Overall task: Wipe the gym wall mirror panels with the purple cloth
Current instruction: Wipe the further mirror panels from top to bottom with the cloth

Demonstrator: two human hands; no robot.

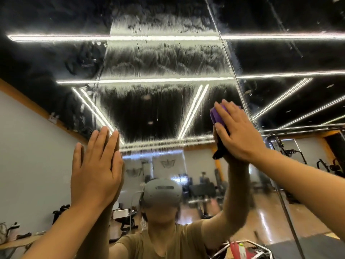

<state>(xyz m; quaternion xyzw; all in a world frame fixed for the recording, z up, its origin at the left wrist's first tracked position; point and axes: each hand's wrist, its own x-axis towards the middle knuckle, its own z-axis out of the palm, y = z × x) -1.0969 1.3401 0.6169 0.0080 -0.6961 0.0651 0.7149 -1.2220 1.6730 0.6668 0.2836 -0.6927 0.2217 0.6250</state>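
Your own reflection fills the lower middle of the frame: grey headset (163,192) and an olive t-shirt (168,243), with gym machines (201,191) mirrored behind you across a shiny wood floor (270,217). At the bottom edge, right of centre, there's something red and white (238,249), too blurry for me to call.

The purple cloth (217,114) is right of centre, bunched into a wad and pinned against the glass by your right hand (236,130). Fingers are straight and spread over it, pressing flat rather than curling round. Only the cloth's upper left bulge peeks out past your fingertips. Your left hand (96,168) is lower left, palm flat on the mirror panel (160,116), fingers straight and close together, holding nothing.

The glass in the upper middle is covered in streaky, feathery wet smears in horizontal bands. A seam (230,66) runs diagonally down the upper right between panels. Bright ceiling light strips (145,80) reflect across a black ceiling, and there's a pale wall (28,156) with orange trim on the left.
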